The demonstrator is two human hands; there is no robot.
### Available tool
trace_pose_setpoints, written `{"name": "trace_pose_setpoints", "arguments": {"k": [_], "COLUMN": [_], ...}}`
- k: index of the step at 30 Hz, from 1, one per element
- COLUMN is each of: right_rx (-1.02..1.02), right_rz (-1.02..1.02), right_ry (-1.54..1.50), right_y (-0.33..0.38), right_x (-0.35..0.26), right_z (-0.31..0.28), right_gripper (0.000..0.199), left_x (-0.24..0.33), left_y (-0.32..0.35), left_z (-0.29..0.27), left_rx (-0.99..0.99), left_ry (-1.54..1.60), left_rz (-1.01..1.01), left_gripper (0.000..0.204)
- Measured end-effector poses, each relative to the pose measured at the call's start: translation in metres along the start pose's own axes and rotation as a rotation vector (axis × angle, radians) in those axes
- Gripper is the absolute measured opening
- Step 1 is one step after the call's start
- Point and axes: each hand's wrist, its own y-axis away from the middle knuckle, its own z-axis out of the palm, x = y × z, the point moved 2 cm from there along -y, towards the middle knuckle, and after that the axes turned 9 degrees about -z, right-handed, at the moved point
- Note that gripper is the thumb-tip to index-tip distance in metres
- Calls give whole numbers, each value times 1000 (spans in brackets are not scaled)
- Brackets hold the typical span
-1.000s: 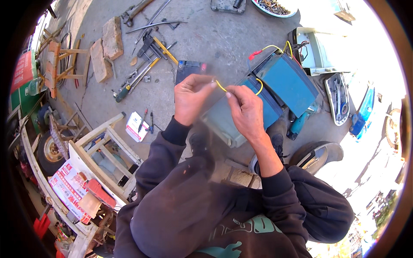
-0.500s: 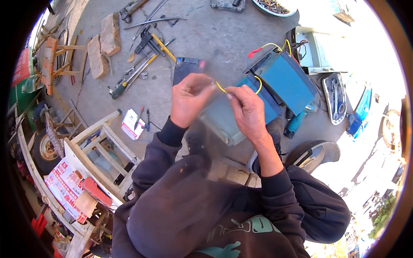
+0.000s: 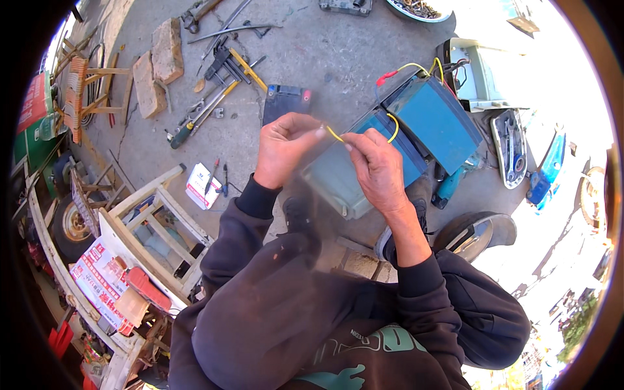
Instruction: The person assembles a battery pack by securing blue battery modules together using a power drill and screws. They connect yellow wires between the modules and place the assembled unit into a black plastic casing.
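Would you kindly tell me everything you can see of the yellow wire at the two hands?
The yellow wire is thin, smooth and bendable-looking, apparently plastic-coated. The right hand pinches it between thumb and fingers; a short, slightly curved stretch runs to the left hand's pinched fingertips. Beyond the right hand it bows in an arc above the blue block. Its tip is too small to make out.

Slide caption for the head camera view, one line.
Yellow wire pinched between left hand and right hand, near a blue box.
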Motion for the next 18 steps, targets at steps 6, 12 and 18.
{"name": "trace_pose_setpoints", "arguments": {"k": [6, 12, 18], "right_rx": [-4, -14, 129], "right_rz": [-38, 62, 131], "right_ry": [28, 63, -31], "right_y": [3, 6, -8], "right_x": [4, -1, -43], "right_z": [-2, -1, 19], "right_gripper": [18, 17, 21], "left_x": [0, -1, -16], "left_y": [1, 2, 7], "left_z": [3, 1, 1], "left_rx": [9, 13, 79], "left_ry": [-55, -100, -5], "left_rz": [30, -13, 87], "left_gripper": [20, 22, 19]}}
